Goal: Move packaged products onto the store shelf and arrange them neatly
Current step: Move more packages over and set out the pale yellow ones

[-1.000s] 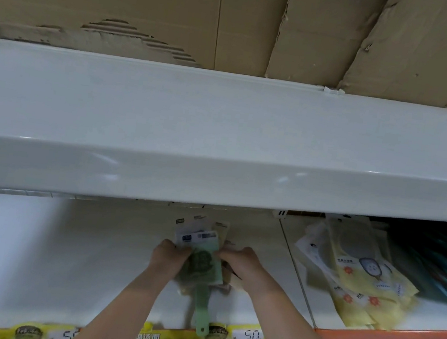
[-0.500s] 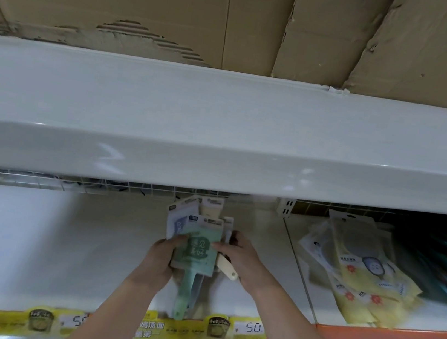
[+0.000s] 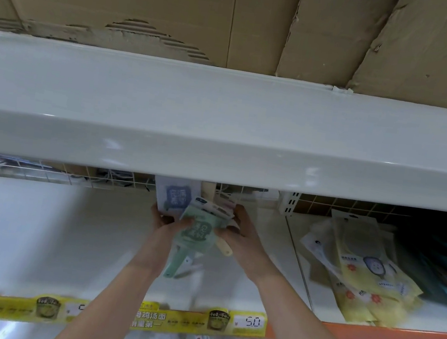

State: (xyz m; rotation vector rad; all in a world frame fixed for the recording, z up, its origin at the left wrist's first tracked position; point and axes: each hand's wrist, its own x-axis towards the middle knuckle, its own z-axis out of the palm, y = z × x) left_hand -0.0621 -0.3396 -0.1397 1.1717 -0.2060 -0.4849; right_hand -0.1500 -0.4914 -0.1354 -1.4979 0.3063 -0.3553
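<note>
1. A fanned bundle of carded, flat plastic brushes in green, white and cream packaging (image 3: 194, 222) is seen lifted higher and pushed deeper over the white metal store shelf (image 3: 36, 229) than half a second ago, its top cards now reaching the underside of the white upper shelf (image 3: 222, 129); a second ago it was held lower and nearer the front edge.

2. The shift is judged to mean that the bundle is being squared and carried toward the back of the bay, with placement not yet done.

3. The bundle is held above the shelf surface, not resting on it. A pale card with a blue emblem is raised at the left, a green card with a pale emblem is tilted in front, and a green handle hangs down below it, a cream handle jutting out to the right.

4. The left side is gripped by the left hand (image 3: 163, 222), fingers curled round the cards; the right side is clasped by the right hand (image 3: 239, 229), fingers wrapped over the edge.

5. Yellow flat packets (image 3: 367, 278) are piled in the next bay to the right, well apart from the bundle.

6. A yellow price strip (image 3: 195, 322) marked 5.0 is fixed along the shelf front.
</note>
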